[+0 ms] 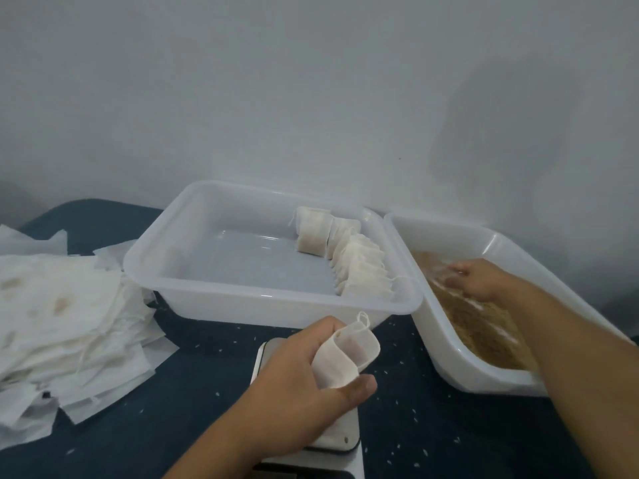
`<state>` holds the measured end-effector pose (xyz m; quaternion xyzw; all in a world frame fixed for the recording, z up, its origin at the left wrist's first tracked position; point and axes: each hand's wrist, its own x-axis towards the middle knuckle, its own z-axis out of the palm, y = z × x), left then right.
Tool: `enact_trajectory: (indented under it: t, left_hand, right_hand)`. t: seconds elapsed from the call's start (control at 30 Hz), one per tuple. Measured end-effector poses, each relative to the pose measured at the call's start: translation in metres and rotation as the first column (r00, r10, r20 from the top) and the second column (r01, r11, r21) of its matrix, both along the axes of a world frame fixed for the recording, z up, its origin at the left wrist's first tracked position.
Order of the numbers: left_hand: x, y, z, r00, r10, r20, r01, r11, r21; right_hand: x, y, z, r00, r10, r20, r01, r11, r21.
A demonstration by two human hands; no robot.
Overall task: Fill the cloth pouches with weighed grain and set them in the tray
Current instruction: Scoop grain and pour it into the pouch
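My left hand (304,378) grips a white cloth pouch (345,354) with its mouth held open, above a small scale (342,440) on the dark table. My right hand (480,278) reaches into the white bin of brown grain (484,326) at the right; its fingers are curled down in the grain and blurred. A translucent white tray (193,250) stands behind the scale. Several filled pouches (359,264) stand in a row along the tray's right side.
A loose heap of flat empty pouches (69,326) lies at the left on the dark blue table (193,409). Stray grains dot the tabletop. A pale wall rises right behind the tray and bin.
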<state>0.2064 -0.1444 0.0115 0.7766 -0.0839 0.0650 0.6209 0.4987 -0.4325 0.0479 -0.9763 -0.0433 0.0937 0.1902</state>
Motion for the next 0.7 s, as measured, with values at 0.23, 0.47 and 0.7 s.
enact_trajectory:
  t: [0.23, 0.47, 0.7]
  left_hand:
    - [0.001, 0.002, 0.001, 0.998, 0.053, 0.023, -0.052, 0.999, -0.004]
    - [0.004, 0.003, -0.001, 0.982, 0.190, -0.018, -0.190, 0.976, -0.105]
    - [0.008, 0.007, -0.004, 0.955, 0.256, -0.150, -0.282, 0.940, -0.192]
  right_hand:
    - [-0.020, 0.006, -0.004, 0.990, -0.104, -0.098, 0.133, 0.922, 0.364]
    - [-0.060, 0.004, 0.017, 0.986, -0.163, -0.023, 0.147, 0.804, 0.576]
    - [-0.123, 0.014, 0.052, 0.981, -0.185, 0.051, 0.086, 0.659, 0.747]
